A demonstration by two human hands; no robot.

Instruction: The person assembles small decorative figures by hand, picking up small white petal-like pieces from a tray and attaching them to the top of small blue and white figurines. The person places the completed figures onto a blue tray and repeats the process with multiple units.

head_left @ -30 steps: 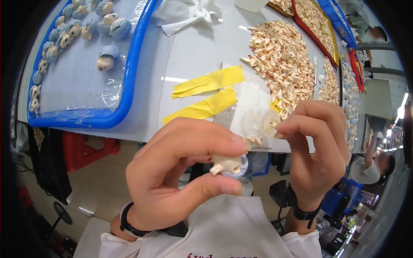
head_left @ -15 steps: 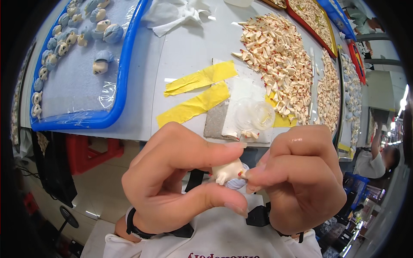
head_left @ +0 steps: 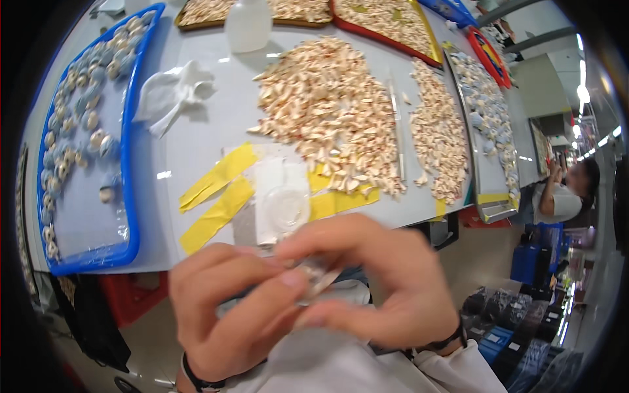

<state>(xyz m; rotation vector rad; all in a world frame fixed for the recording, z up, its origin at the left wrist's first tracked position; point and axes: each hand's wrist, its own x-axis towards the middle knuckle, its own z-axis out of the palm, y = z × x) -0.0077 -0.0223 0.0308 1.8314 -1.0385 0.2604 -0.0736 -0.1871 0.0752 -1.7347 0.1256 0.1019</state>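
Low in front of the table edge, my two hands meet around a small figurine (head_left: 319, 278), pale and smeared by motion. My left hand (head_left: 226, 314) has its fingers bent against the near-left side of it. Thumb and forefinger of my right hand (head_left: 400, 281) curve around the figurine from the right. Fingers cover much of it, so its details are hidden. Just beyond the hands, a clear round plastic dish (head_left: 287, 208) rests on a white sheet (head_left: 267, 173). A large heap of small cream-coloured pieces with red tips (head_left: 321, 98) lies farther back.
A blue-rimmed tray (head_left: 133, 229) at left holds several similar blue-and-cream figurines. Yellow tape strips (head_left: 219, 177), a crumpled white cloth (head_left: 173, 92) and a translucent bottle (head_left: 249, 29) lie about the table. Rightward are a second heap (head_left: 438, 131), a metal-edged tray (head_left: 488, 211) and another person (head_left: 565, 196).
The view has turned, so the table's things appear farther left. My right hand has gone from a fingertip pinch at the figurine to curving around it; my left fingers have folded closer in.
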